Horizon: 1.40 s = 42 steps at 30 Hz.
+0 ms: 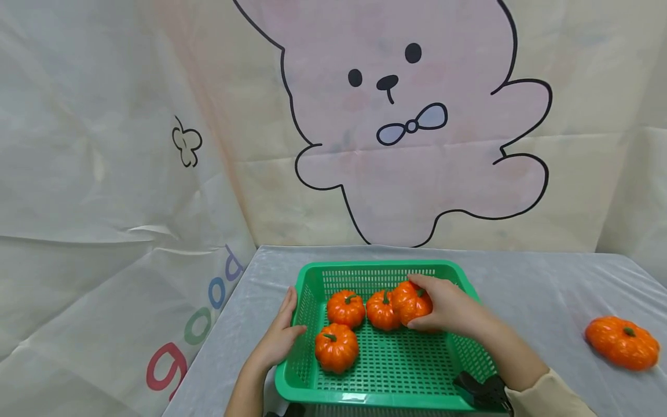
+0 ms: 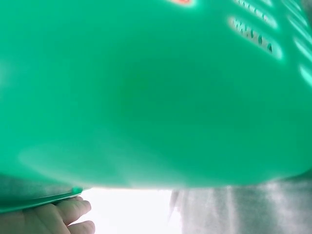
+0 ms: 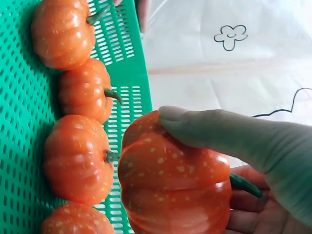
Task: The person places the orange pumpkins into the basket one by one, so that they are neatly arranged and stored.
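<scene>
My right hand (image 1: 443, 304) grips an orange toy pumpkin (image 3: 175, 170) with a green stem, thumb on one side and fingers on the other. In the head view it is over the right part of a green plastic basket (image 1: 385, 401). Inside sit several more pumpkins, among them one at the front left (image 1: 336, 349), one behind it (image 1: 346, 308) and one beside the held pumpkin (image 1: 383, 313). At the basket's left rim rests my left hand (image 1: 278, 336), fingers fairly straight outside and thumb over the edge. Green plastic fills most of the left wrist view.
A flatter orange pumpkin (image 1: 622, 343) lies on the grey cloth-covered table (image 1: 547, 289), right of the basket. Behind the table hangs a cloth backdrop (image 1: 417, 174) with a drawn bear. Another printed cloth (image 1: 104, 231) hangs at the left. A black strap (image 1: 482, 391) circles my right wrist.
</scene>
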### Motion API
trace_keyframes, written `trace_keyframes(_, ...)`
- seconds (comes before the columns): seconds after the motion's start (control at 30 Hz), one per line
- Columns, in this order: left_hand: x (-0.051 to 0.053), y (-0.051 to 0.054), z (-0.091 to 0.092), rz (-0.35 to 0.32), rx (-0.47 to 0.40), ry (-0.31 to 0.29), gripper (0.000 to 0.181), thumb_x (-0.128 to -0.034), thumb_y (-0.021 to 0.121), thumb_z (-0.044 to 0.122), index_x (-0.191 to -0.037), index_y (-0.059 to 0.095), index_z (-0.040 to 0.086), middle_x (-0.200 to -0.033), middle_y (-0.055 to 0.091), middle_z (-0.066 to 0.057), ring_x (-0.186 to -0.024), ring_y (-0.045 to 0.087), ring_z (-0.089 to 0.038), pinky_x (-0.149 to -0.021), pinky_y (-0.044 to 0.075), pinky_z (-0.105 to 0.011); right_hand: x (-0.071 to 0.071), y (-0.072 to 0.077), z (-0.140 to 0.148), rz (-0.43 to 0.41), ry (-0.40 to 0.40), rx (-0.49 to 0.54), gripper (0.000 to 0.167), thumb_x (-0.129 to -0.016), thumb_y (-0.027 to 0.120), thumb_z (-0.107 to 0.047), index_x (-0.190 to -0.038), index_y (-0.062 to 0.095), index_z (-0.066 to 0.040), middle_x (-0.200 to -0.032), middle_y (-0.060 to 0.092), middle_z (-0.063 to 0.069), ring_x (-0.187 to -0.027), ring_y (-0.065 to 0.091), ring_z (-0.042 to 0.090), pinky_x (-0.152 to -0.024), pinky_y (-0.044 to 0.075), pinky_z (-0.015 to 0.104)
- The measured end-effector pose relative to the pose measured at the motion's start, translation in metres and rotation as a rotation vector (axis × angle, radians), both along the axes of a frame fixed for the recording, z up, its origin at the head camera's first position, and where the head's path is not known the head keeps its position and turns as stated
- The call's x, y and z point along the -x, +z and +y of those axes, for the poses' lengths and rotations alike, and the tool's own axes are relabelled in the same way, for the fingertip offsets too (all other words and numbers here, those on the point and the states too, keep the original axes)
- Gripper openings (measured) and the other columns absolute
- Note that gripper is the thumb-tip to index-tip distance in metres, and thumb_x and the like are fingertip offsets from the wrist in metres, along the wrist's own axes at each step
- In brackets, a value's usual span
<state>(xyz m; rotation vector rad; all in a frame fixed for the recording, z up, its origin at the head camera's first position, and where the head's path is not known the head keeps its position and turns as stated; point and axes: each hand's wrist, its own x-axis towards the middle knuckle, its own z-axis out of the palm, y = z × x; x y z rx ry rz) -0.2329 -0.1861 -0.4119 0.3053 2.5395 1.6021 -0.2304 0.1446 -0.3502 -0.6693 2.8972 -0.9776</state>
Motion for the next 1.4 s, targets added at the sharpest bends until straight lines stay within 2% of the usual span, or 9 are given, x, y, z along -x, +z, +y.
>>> trace_keyframes(0.33,0.001,0.000,0.000,0.003,0.006,0.003,0.081,-0.0851,0.049,-0.002,-0.150,0.001,0.007,-0.157,-0.010,-0.012,-0.143,-0.009,-0.035,-0.111,0.001,-0.060,0.009,-0.001,-0.011,0.018,0.004,-0.040,0.078,-0.067,0.081,-0.022,-0.131,0.047,0.008,-0.117,0.060,0.016,-0.099,0.059,0.027,-0.076,0.054,0.038)
trace_keyframes(0.57,0.001,-0.001,0.000,0.007,0.009,0.004,0.081,-0.0846,0.049,-0.003,-0.150,0.002,0.005,-0.157,-0.010,-0.013,-0.143,-0.008,-0.036,-0.111,0.001,-0.060,0.017,-0.008,-0.022,-0.001,0.052,-0.088,0.078,-0.066,0.082,-0.023,-0.130,0.048,0.007,-0.120,0.060,0.015,-0.107,0.056,0.029,-0.089,0.048,0.047)
trace_keyframes(0.7,0.001,-0.001,0.000,0.008,0.007,0.003,0.081,-0.0844,0.049,-0.003,-0.150,0.002,0.005,-0.157,-0.010,-0.013,-0.143,-0.008,-0.036,-0.111,0.001,-0.060,0.020,-0.013,-0.026,-0.024,0.076,-0.106,0.079,-0.065,0.082,-0.022,-0.131,0.048,0.007,-0.123,0.059,0.015,-0.110,0.055,0.029,-0.093,0.046,0.047)
trace_keyframes(0.9,0.000,0.000,0.000,0.010,0.012,0.011,0.081,-0.0842,0.049,-0.003,-0.150,0.003,0.006,-0.157,-0.009,-0.013,-0.143,-0.007,-0.036,-0.111,0.001,-0.060,0.023,-0.016,-0.031,-0.052,0.099,-0.115,0.079,-0.065,0.082,-0.022,-0.131,0.048,0.005,-0.121,0.060,0.012,-0.106,0.056,0.024,-0.090,0.047,0.044)
trace_keyframes(1.03,-0.001,0.001,0.000,0.011,0.016,0.012,0.081,-0.0843,0.049,-0.003,-0.150,0.002,0.007,-0.157,-0.009,-0.013,-0.143,-0.007,-0.036,-0.111,0.001,-0.060,0.023,-0.017,-0.032,-0.040,0.121,-0.112,0.078,-0.065,0.082,-0.022,-0.130,0.049,0.005,-0.120,0.060,0.012,-0.105,0.056,0.024,-0.089,0.048,0.043)
trace_keyframes(1.3,0.000,0.001,0.000,0.009,0.013,0.012,0.081,-0.0843,0.049,-0.002,-0.150,0.003,0.005,-0.157,-0.009,-0.014,-0.143,-0.008,-0.036,-0.111,0.001,-0.061,0.019,-0.015,-0.033,-0.065,0.238,-0.096,0.076,-0.065,0.082,-0.024,-0.129,0.050,0.003,-0.116,0.061,0.007,-0.093,0.056,0.016,-0.074,0.050,0.030)
trace_keyframes(1.4,0.000,0.001,0.001,0.009,0.012,0.012,0.081,-0.0845,0.049,-0.002,-0.150,0.003,0.005,-0.157,-0.009,-0.013,-0.143,-0.008,-0.036,-0.111,0.001,-0.061,0.017,-0.015,-0.034,-0.080,0.273,-0.105,0.077,-0.065,0.082,-0.026,-0.130,0.050,0.001,-0.119,0.061,0.006,-0.095,0.056,0.015,-0.075,0.050,0.029)
